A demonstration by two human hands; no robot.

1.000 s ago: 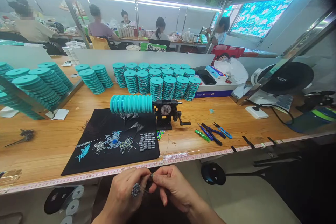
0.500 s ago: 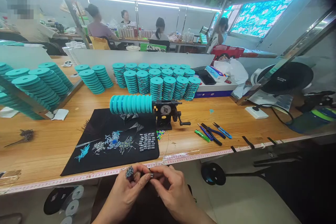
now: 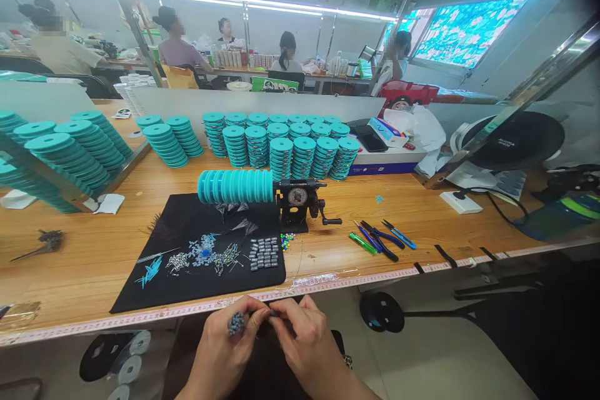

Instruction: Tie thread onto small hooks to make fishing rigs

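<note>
Low in the head view, just in front of the table edge, my two hands meet fingertip to fingertip. My left hand (image 3: 222, 344) is closed around a bundle of thin pieces with grey-blue ends (image 3: 237, 323), which stick up above the index finger. Its thumb and index finger pinch beside a small dark piece (image 3: 273, 312). The fingertips of my right hand (image 3: 307, 340) close on that same piece, whose kind is too small to tell. Beyond them lies a black mat (image 3: 197, 290) with metal swivels (image 3: 229, 259), light-blue bits (image 3: 202, 250), turquoise sticks (image 3: 150, 270) and grey cylinders (image 3: 264, 254).
A hand-cranked winder (image 3: 295, 200) carries a row of turquoise spools (image 3: 234, 186). Stacked spools (image 3: 281, 156) stand behind it. Pliers (image 3: 382, 240), snips (image 3: 399, 234) and a green tool (image 3: 362, 244) lie to the right. A tape measure (image 3: 319, 281) runs along the table edge.
My left hand has turned slightly, and its bundle has shifted a little down and to the right. The fingertips of both hands remain together around the small dark piece.
</note>
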